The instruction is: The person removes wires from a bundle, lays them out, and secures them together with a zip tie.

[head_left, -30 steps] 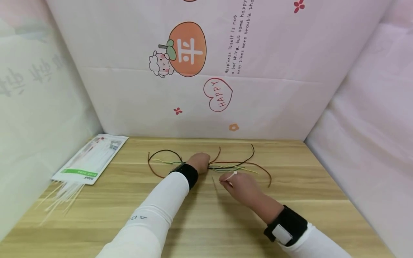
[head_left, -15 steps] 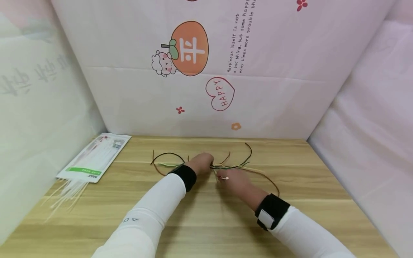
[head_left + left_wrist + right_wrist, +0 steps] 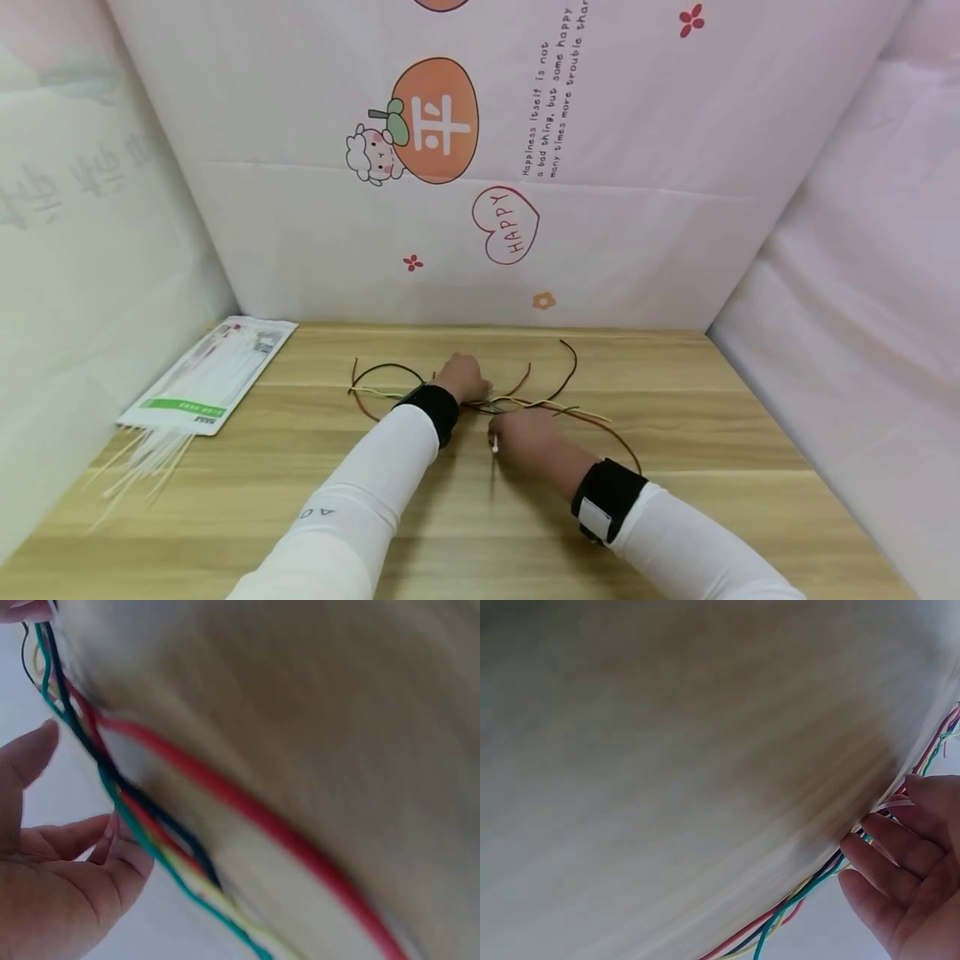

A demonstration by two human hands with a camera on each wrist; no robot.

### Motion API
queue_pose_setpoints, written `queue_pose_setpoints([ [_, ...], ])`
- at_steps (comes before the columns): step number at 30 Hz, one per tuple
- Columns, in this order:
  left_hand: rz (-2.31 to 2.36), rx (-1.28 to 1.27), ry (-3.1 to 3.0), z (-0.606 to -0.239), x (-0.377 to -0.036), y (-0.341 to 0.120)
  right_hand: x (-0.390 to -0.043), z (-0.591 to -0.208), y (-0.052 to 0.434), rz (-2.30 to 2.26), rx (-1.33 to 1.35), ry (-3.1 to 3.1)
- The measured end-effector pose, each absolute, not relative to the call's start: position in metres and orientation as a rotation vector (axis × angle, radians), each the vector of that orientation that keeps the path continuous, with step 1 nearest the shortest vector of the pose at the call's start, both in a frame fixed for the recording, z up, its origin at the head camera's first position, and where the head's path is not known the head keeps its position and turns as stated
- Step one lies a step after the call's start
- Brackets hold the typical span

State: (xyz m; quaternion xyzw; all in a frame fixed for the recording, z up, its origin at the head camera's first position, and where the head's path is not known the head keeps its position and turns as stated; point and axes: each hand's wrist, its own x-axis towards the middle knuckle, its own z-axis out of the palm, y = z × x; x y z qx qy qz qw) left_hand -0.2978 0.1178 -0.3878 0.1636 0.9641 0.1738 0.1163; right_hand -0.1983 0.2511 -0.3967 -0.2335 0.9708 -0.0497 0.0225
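Several thin coloured wires (image 3: 525, 403), red, green, black and yellow, lie fanned across the wooden table (image 3: 465, 517) and come together in a bundle (image 3: 161, 847) at its middle. My left hand (image 3: 465, 379) sits knuckles up on that bundle. Its curled fingers (image 3: 124, 844) hook the wires and the thumb stands apart. My right hand (image 3: 525, 433) is just in front of it, pinching a white cable tie (image 3: 493, 442). The tie (image 3: 894, 804) shows at my fingertips (image 3: 889, 832), right against the wires (image 3: 802, 904).
A flat packet of white cable ties (image 3: 206, 379) lies at the table's far left, with loose ties (image 3: 142, 467) spilling toward me. Printed paper walls (image 3: 480, 208) close in the back and both sides.
My right hand has moved left and in toward the bundle, carrying the cable tie under my left hand. The wires on the right side have been drawn closer together.
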Motion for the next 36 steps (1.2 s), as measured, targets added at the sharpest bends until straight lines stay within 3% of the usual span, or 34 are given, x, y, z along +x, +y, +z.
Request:
queue_pose_setpoints([
  [8, 0.578, 0.476, 2.861, -0.396, -0.295, 0.123, -0.192, -0.398, 0.248, -0.068, -0.741, 3.057],
  [14, 0.503, 0.328, 2.879, -0.410, -0.302, 0.123, -0.190, -0.402, 0.246, -0.104, -0.750, 3.008],
  [16, 0.477, 0.347, 2.886, -0.422, -0.316, 0.122, -0.190, -0.401, 0.246, -0.146, -0.757, 2.993],
  [21, 0.603, 0.566, 2.962, -0.527, -0.404, 0.118, -0.194, -0.394, 0.247, -0.178, -0.741, 2.989],
  [23, 0.668, 0.597, 2.944, -0.551, -0.427, 0.117, -0.196, -0.392, 0.249, -0.159, -0.731, 2.982],
  [24, 0.675, 0.579, 2.928, -0.545, -0.424, 0.117, -0.198, -0.391, 0.249, -0.145, -0.729, 2.975],
  [28, 0.690, 0.463, 2.843, -0.452, -0.355, 0.118, -0.200, -0.393, 0.249, -0.095, -0.711, 2.955],
  [31, 0.651, 0.430, 2.815, -0.402, -0.315, 0.119, -0.200, -0.393, 0.248, -0.083, -0.695, 2.949],
  [36, 0.698, 0.401, 2.797, -0.402, -0.313, 0.121, -0.199, -0.395, 0.246, -0.065, -0.675, 2.950],
])
